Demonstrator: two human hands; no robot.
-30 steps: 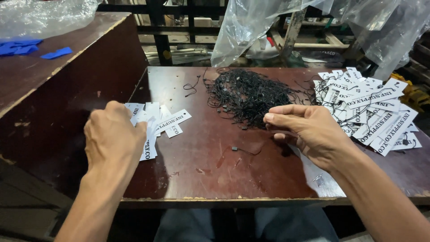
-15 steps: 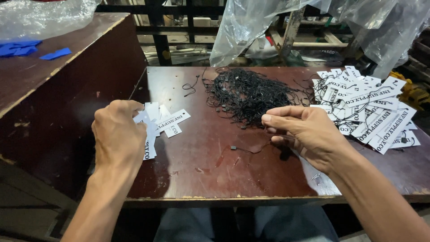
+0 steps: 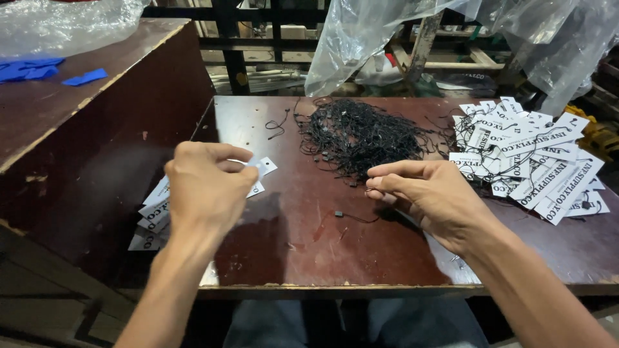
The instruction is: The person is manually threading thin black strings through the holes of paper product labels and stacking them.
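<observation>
My left hand (image 3: 203, 190) is closed on a white paper tag (image 3: 261, 166), held just above a small pile of white tags (image 3: 155, 216) at the left of the dark wooden table (image 3: 309, 258). My right hand (image 3: 429, 196) pinches a thin black string (image 3: 351, 217) between thumb and forefinger; the string trails down onto the table with a small black clasp at its end. A tangled heap of black strings (image 3: 361, 135) lies beyond both hands.
A large spread of white printed tags (image 3: 535, 161) covers the table's right side. A raised dark wooden cabinet (image 3: 77, 129) with blue scraps (image 3: 39, 69) stands on the left. Clear plastic sheeting (image 3: 387, 38) hangs behind the table.
My left hand has lifted a tag off the left pile and moved right, toward the centre. My right hand has stayed nearly in place, pinching the string.
</observation>
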